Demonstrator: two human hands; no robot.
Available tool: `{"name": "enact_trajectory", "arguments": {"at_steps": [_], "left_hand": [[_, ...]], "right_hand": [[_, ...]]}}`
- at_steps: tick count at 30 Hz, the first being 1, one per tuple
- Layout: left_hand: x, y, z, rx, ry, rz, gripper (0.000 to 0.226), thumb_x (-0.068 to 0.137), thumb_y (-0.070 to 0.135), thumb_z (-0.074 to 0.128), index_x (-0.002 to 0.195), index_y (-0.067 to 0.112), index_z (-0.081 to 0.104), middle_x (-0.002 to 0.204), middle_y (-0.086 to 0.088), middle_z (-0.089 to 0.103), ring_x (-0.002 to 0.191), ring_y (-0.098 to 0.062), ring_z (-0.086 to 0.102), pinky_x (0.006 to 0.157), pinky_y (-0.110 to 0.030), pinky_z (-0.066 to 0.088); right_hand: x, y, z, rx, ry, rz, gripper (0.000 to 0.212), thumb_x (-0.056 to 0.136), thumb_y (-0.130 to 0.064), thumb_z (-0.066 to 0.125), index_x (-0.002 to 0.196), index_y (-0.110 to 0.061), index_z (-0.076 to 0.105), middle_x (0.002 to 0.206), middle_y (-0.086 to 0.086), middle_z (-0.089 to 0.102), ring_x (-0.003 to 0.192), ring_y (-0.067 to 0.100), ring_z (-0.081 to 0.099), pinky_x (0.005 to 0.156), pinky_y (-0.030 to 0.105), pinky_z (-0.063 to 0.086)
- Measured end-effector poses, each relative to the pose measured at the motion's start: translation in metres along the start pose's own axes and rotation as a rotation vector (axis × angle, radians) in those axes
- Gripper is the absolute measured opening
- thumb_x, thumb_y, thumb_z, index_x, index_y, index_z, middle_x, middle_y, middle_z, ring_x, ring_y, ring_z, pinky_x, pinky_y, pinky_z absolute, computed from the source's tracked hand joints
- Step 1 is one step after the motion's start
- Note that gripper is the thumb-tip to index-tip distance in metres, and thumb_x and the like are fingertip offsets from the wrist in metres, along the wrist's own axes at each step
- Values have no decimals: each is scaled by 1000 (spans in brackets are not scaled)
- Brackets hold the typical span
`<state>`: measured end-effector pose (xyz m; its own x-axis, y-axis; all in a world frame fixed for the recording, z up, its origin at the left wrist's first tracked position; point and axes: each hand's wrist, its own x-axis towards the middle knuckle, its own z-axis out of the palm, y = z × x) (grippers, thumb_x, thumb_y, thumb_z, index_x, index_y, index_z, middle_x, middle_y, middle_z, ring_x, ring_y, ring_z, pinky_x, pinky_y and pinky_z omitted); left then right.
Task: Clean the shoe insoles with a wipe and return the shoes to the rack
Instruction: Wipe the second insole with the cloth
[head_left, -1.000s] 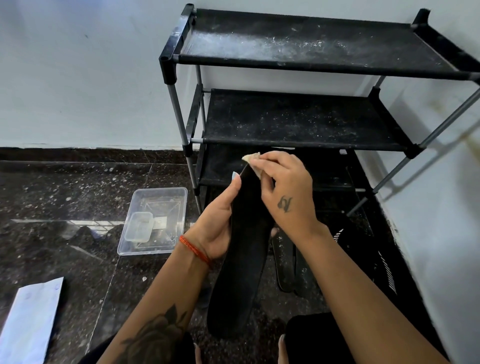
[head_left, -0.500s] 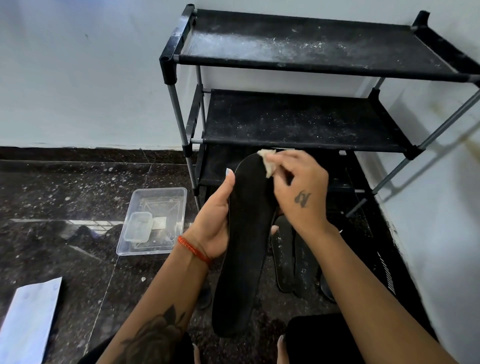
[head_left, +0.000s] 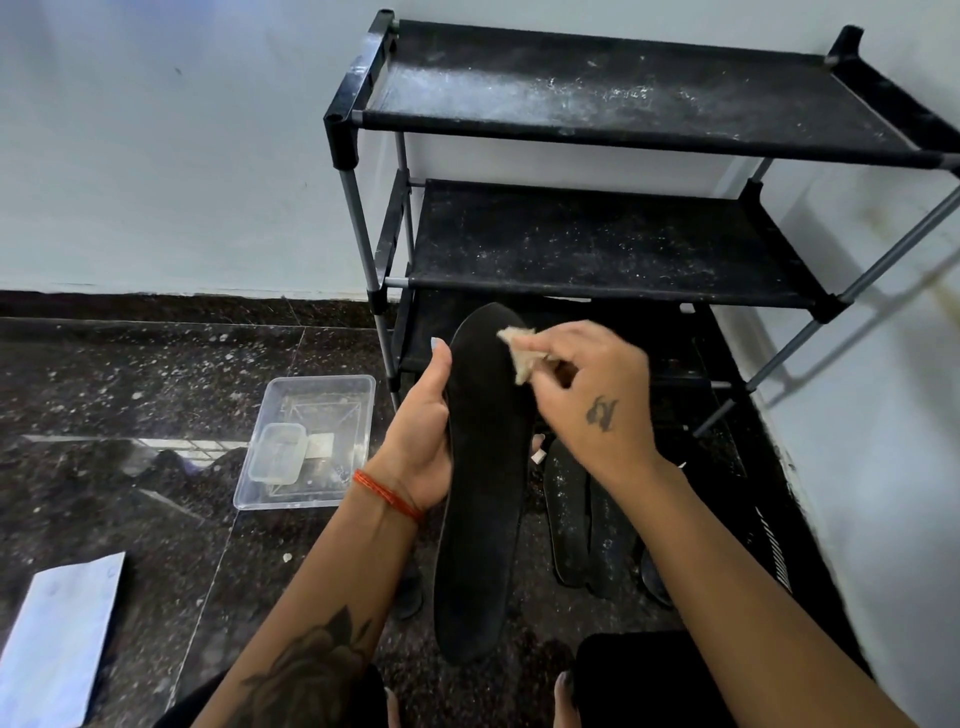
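A pale sheet of paper (head_left: 57, 639) lies at the lower left of the frame on the dark speckled floor (head_left: 130, 374). Right of it, left of centre, sits a clear plastic tray (head_left: 332, 387) with a smaller clear container (head_left: 277, 453) inside. At centre, a person's left hand (head_left: 421, 441), a red thread at the wrist, grips the left edge of a black insole (head_left: 480, 493), thumb laid along that edge. The insole's long axis runs nearly vertical in the frame, one rounded end pointing up toward the rack, the other down toward the person. The right hand (head_left: 597, 400) pinches a crumpled beige wipe (head_left: 522, 351) against the insole's upper right edge. More dark insoles (head_left: 584, 519) lie on the floor below that hand. The dusty black shoe rack (head_left: 597, 239) fills the upper right.
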<state>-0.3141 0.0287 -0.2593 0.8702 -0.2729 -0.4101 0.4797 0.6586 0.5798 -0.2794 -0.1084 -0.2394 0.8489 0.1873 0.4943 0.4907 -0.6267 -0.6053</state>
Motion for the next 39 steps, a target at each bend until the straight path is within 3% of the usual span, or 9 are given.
{"name": "enact_trajectory", "arguments": {"at_steps": [6,10,12,16,21,25,29,34,39], "left_hand": [[1,0,-2,-15,22,-9,77,92,67,22,126,7,58,116,-19,65,87,-31,69,75,-44,57],[5,0,-5,-40,23,6,79,91,68,23,133,9,53,127,-20,59,94,-33,68,79,-47,55],[5,1,-5,-56,21,24,77,92,67,21,126,10,59,120,-19,64,93,-32,69,81,-47,55],[7,-1,-9,-75,40,46,79,94,64,22,96,5,74,98,-17,70,87,-25,71,76,-35,59],[9,-2,-11,-26,104,88,67,97,57,22,112,8,65,110,-14,68,96,-24,68,90,-36,52],[8,-2,-7,-37,76,50,72,96,60,20,108,7,69,113,-18,67,95,-30,68,81,-47,55],[5,-1,-6,-41,50,52,75,95,61,19,113,7,67,116,-19,66,97,-32,67,82,-51,53],[4,-1,-4,-11,54,73,67,98,57,21,116,8,63,113,-14,68,98,-23,68,86,-35,55],[6,-2,-4,-34,63,50,68,97,57,24,123,6,58,119,-18,64,99,-33,66,80,-51,55]], "right_hand": [[-3,10,3,-124,-141,90,23,77,0,62,92,-13,74,90,1,67,79,9,59,65,2,37],[2,13,-6,-130,41,135,21,76,-3,63,91,-13,74,89,1,68,82,10,61,70,9,40],[2,5,-5,-38,78,40,20,75,-3,65,89,-15,74,86,-2,67,77,5,59,69,7,43],[-13,-14,10,72,-127,-188,19,71,-2,68,82,-17,75,83,-4,67,76,9,61,73,16,48],[-15,-8,13,-94,-302,-182,19,72,-2,66,80,-17,73,81,-2,65,78,17,60,70,29,51],[-4,11,0,-235,-160,8,17,75,-4,63,83,-13,74,82,3,64,78,20,61,69,30,50],[-2,8,-3,-91,-16,30,19,74,-2,64,85,-15,73,84,-1,65,78,13,61,70,28,52],[-11,0,11,-66,-193,-124,22,74,-2,65,85,-18,74,83,-4,65,78,13,61,69,27,52],[-2,19,4,-190,-108,71,19,78,-2,61,89,-13,73,87,3,65,81,18,61,70,27,50]]}}
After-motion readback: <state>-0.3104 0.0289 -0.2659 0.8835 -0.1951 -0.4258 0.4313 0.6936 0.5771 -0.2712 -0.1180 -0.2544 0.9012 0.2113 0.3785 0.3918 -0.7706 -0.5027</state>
